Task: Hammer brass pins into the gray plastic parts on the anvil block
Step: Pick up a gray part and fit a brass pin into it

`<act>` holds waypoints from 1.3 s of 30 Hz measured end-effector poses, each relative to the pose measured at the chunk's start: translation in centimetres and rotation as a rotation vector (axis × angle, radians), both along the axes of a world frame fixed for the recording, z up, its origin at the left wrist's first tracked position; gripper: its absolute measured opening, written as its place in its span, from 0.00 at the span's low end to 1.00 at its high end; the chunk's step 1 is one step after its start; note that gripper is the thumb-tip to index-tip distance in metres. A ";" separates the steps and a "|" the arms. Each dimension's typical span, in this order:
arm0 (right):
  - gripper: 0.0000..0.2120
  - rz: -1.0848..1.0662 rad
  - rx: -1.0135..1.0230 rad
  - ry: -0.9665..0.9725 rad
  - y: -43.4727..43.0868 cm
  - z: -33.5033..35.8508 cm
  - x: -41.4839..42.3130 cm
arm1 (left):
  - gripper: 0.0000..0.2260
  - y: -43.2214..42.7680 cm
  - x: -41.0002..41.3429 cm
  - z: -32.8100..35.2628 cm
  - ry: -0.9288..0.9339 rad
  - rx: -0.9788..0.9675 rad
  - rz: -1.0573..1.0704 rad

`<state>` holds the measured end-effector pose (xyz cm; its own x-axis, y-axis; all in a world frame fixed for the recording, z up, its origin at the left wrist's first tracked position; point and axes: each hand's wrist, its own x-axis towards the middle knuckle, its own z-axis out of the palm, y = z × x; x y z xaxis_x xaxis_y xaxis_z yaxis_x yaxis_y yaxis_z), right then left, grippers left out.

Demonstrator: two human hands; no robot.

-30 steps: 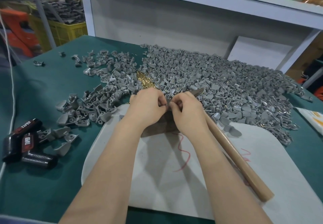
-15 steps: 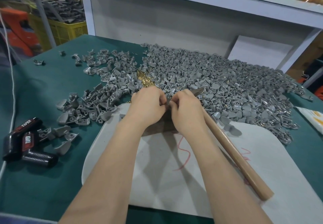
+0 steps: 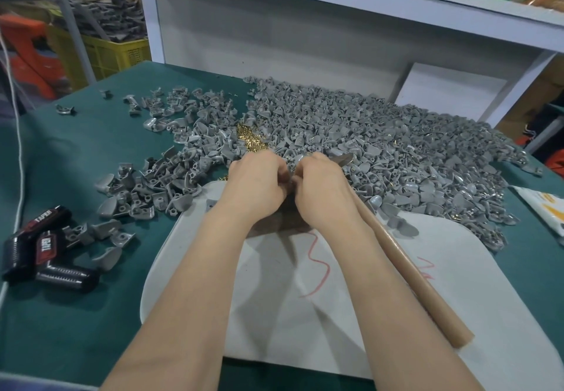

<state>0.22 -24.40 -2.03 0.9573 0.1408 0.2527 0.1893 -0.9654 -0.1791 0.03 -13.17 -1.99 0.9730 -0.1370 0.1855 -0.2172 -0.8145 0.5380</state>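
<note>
My left hand (image 3: 256,183) and my right hand (image 3: 323,191) are pressed together over the brown anvil block (image 3: 274,227). Their curled fingertips meet on a small gray plastic part (image 3: 295,167) that is mostly hidden. Any pin between the fingers is hidden too. The hammer's wooden handle (image 3: 415,274) runs out from under my right hand toward the lower right. Its metal head (image 3: 345,158) pokes out just beyond that hand. A small heap of brass pins (image 3: 251,140) lies just past my left hand. A big pile of gray parts (image 3: 381,146) covers the table behind.
The anvil and hammer rest on a white board (image 3: 473,299) with red scribbles, on a green table (image 3: 76,152). Loose gray parts (image 3: 146,189) lie to the left, beside black tape dispensers (image 3: 39,250). A white shelf frame (image 3: 305,27) stands behind, a yellow crate (image 3: 119,55) at far left.
</note>
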 end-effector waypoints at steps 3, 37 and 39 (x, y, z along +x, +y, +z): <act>0.07 -0.004 0.026 0.028 0.0 0.3 0.1 | 0.04 -0.1 0.1 -0.1 -0.005 -0.008 -0.001; 0.16 -0.183 0.416 -0.051 -7.6 1.7 -3.2 | 0.05 -0.1 -0.1 0.0 0.062 -0.046 0.030; 0.17 -0.111 0.355 -0.119 -7.2 2.1 -4.3 | 0.06 0.0 -0.1 0.0 0.059 -0.046 0.029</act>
